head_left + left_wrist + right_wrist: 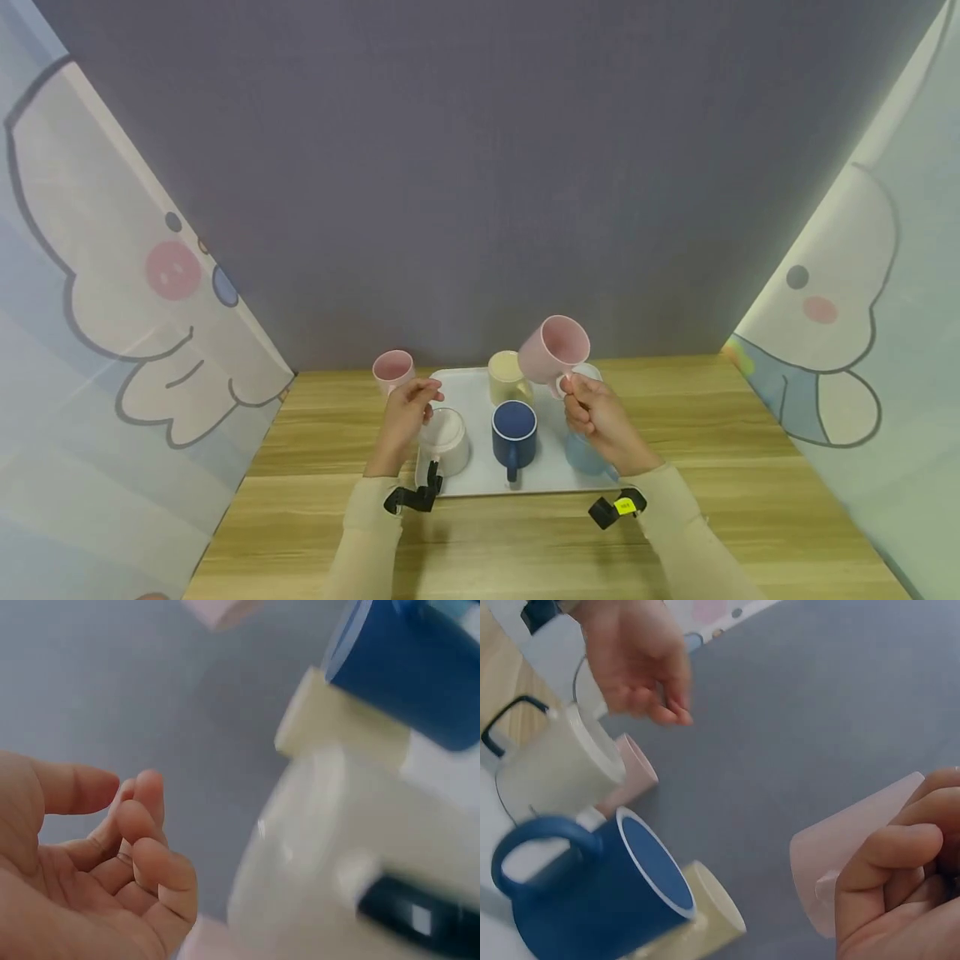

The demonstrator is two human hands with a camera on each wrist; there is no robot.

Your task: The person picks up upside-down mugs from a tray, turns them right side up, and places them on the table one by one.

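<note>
My right hand (600, 417) grips the handle of a pink mug (553, 354), holding it tilted above the back right of a white tray (468, 385). In the right wrist view, curled fingers (900, 855) partly hide this mug. My left hand (407, 417) hangs over the tray's left side with loosely bent fingers and nothing between them. Nearest to it are a white mug (444, 442) with a dark handle and a second pink mug (392, 367), partly hidden behind the hand. A light blue mug (585, 454) stands below my right hand, partly covered by it.
A navy mug (514, 437) stands at the tray's middle front, with a pale yellow mug (507, 379) behind it. The tray lies on a wooden table (712, 442). A grey panel (480, 183) rises at the back, and printed cartoon panels (832, 308) flank both sides.
</note>
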